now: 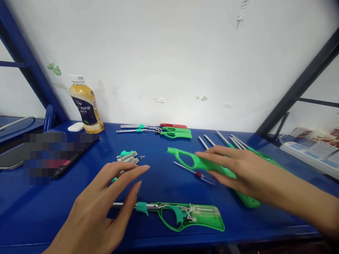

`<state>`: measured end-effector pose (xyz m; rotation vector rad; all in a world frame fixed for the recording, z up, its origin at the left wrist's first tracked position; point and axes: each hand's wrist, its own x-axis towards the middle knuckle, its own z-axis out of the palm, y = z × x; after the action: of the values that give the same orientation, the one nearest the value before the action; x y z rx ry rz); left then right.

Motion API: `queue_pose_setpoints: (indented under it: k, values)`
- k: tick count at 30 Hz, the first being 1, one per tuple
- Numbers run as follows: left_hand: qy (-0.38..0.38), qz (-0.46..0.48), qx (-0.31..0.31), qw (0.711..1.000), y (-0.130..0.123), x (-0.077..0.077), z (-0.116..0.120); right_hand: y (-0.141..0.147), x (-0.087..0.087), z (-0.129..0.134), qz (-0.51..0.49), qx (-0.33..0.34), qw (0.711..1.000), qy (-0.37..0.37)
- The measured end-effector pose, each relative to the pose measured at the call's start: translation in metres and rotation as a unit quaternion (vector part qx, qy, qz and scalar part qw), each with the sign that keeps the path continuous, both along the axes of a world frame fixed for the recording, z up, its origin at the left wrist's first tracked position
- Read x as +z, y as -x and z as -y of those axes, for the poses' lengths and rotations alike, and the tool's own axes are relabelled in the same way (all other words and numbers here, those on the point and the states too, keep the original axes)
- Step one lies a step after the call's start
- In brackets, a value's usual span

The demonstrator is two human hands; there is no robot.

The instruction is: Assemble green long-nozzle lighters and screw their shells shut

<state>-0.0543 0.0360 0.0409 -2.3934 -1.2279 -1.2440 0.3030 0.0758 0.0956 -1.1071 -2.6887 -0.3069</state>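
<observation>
My right hand [238,169] grips a green lighter shell half [186,158], lifted over the right side of the table. Near the front edge lies an opened gas lighter [180,213]; its clear fuel tank, teal trigger, wires and metal tube show in the lower green shell. Thumb and fingers apart, my left hand [103,208] hovers around that tube and holds nothing; it covers part of the tube's far end. A screwdriver [197,174] with a clear and red handle rests under the raised shell. Several long lighters [235,141] lie beyond and partly behind my right hand.
Clear fuel tanks [128,157] and small screws [142,157] lie mid-left on the blue table [156,176]. Red and green shells [176,134] and metal tubes [132,127] line the wall. A drink bottle [86,109] and white case [75,127] stand back left.
</observation>
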Motion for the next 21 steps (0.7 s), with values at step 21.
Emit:
queue_pose_setpoints:
  k: [21]
  values:
    - [0.055,-0.111,-0.111,0.986,-0.010,-0.006,0.006,0.033,-0.015,0.053,0.047,0.060,0.986,0.151]
